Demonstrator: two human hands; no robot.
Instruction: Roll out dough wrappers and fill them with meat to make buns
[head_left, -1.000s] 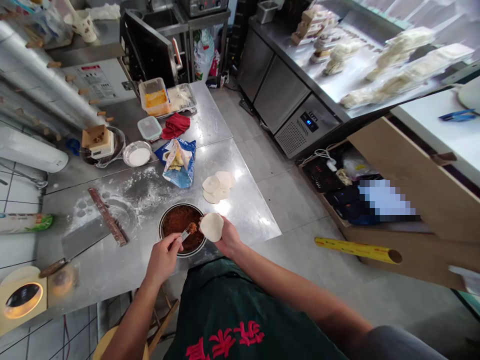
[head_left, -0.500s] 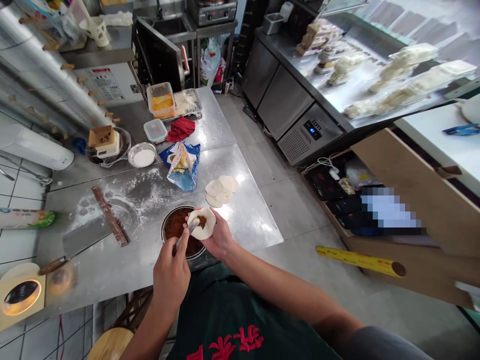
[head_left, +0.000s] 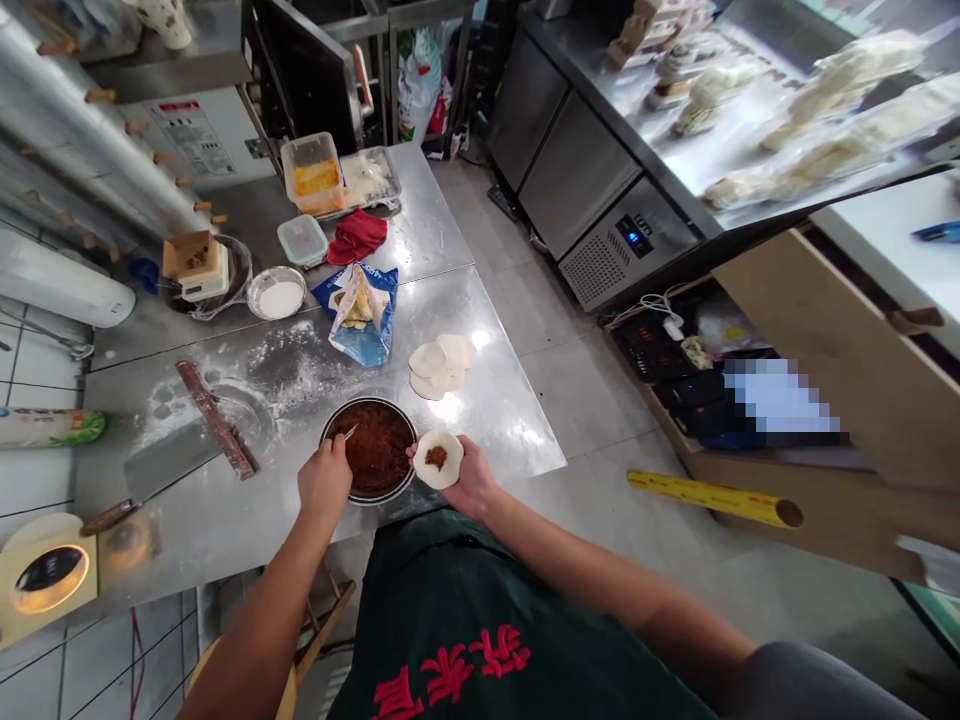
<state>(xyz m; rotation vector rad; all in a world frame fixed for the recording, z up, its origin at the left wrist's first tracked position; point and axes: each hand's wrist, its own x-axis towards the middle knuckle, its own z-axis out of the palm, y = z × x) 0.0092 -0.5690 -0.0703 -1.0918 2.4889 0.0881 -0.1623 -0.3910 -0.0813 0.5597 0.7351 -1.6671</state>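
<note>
My left hand is closed around the handle of a small metal spoon at the left side of a round metal bowl. Dark red-brown filling covers the inside of the bowl. Just right of the bowl, my right hand cradles a round, pale dough wrapper. A small heap of the same brown filling lies in the wrapper's middle. Beyond the bowl, several more dough wrappers overlap on the steel table. Most of the spoon is hidden by my left fingers.
A cleaver and a brown stick lie on the floured left side. Farther back are a blue bag, a bowl of white powder, a red cloth and a tub of orange food. A yellow tube is at right.
My left hand has drawn the spoon away from the wrapper, left to the bowl. The right hand has moved right with the wrapper, off the bowl. The camera view has shifted slightly.
</note>
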